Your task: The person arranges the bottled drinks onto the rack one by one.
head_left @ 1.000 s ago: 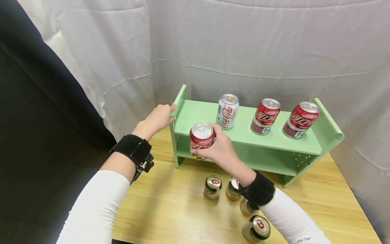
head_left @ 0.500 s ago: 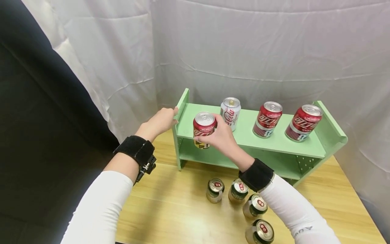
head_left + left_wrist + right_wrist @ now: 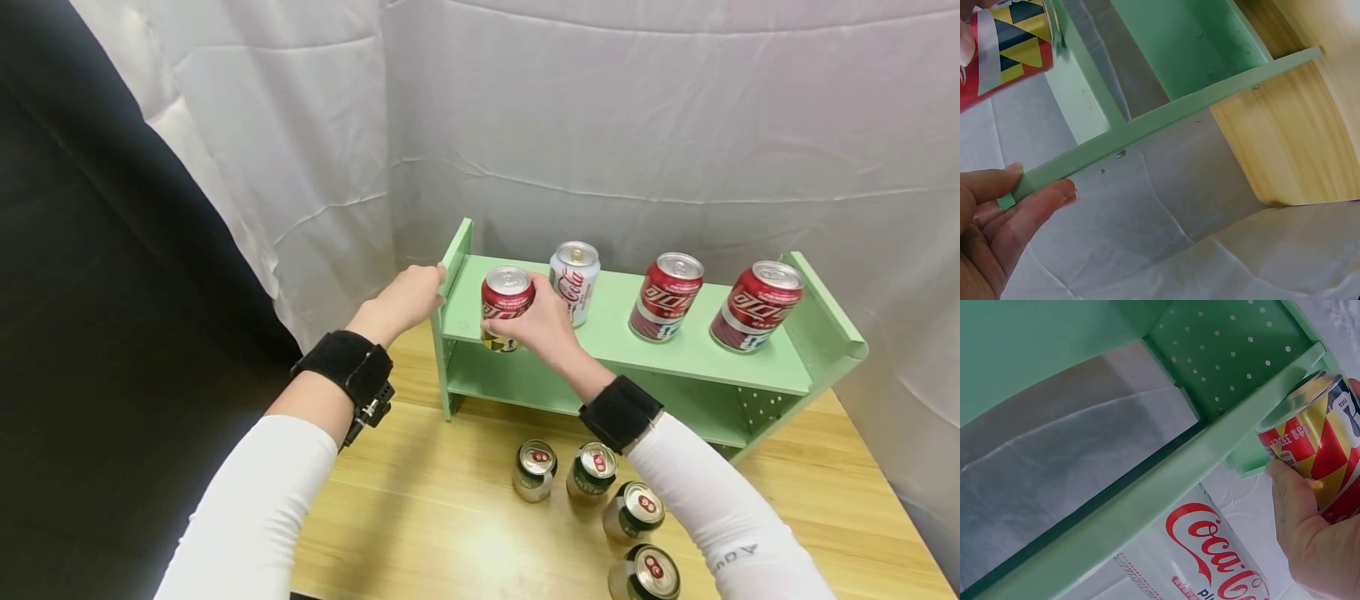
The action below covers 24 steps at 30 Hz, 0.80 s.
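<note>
My right hand (image 3: 547,327) grips a red cola can (image 3: 507,287), thumb and fingers round its sides. The can is upright at the left front edge of the green shelf's (image 3: 615,337) upper board; its base overlaps that edge, and I cannot tell whether it touches. In the right wrist view the can's base (image 3: 1294,400) is close to the board. Just right of it stands a white Coca-Cola can (image 3: 576,283). At the shelf's left end panel (image 3: 1166,112), my left hand (image 3: 997,225) pinches the upper front corner between thumb and fingers.
Two more red cans (image 3: 667,296) (image 3: 757,307) stand on the upper board's right half. Several dark green and gold cans (image 3: 535,471) stand on the wooden table (image 3: 420,517) before the shelf. Grey cloth (image 3: 637,108) hangs behind, black cloth (image 3: 112,333) at left.
My right hand has carried the red can up and away from me, from in front of the shelf to the upper board's edge. The left hand stays on the end panel.
</note>
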{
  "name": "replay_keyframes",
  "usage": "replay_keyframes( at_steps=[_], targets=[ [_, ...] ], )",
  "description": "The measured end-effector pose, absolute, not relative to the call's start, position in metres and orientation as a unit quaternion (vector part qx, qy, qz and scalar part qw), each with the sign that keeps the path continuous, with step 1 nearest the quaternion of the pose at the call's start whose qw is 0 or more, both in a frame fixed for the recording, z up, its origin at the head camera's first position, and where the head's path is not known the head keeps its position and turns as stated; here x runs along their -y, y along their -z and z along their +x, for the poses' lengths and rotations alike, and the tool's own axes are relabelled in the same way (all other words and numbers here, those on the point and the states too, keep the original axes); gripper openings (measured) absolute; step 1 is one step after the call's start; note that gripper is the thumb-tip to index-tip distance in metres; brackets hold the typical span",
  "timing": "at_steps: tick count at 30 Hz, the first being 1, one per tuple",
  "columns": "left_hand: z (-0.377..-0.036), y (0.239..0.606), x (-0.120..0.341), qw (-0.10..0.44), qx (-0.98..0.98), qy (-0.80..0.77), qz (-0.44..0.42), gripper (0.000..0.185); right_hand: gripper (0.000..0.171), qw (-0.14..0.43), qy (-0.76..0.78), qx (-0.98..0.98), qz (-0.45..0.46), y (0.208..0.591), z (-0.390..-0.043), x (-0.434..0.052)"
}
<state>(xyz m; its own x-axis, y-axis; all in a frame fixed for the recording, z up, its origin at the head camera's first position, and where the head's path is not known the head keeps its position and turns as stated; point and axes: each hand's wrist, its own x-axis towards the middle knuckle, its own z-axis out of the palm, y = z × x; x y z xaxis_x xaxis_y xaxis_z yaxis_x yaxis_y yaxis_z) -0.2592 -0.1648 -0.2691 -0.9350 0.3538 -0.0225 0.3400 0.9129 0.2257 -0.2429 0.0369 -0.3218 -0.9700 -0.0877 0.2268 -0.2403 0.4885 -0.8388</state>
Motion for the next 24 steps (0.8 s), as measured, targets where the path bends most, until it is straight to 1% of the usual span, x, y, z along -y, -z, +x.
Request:
replay_keyframes(
  at_steps=[5, 12, 16, 24],
  targets=[
    [-0.258, 0.269, 0.166, 0.028, -0.977, -0.112, 0.179, 0.048, 0.088, 0.073, -0.488, 0.864, 0.102, 0.322, -0.248, -0.032],
    [-0.258, 0.268, 0.165, 0.023, -0.977, -0.11, 0.184, 0.053, 0.088, 0.075, -0.478, 0.87, 0.095, 0.321, -0.26, -0.029],
    [-0.259, 0.267, 0.165, 0.027, -0.976, -0.115, 0.182, 0.051, 0.088, 0.07, -0.482, 0.869, 0.091, 0.322, -0.267, -0.021],
    [-0.26, 0.267, 0.163, 0.033, -0.976, -0.116, 0.183, 0.046, 0.088, 0.077, -0.484, 0.868, 0.079, 0.324, -0.28, -0.009]
  ],
)
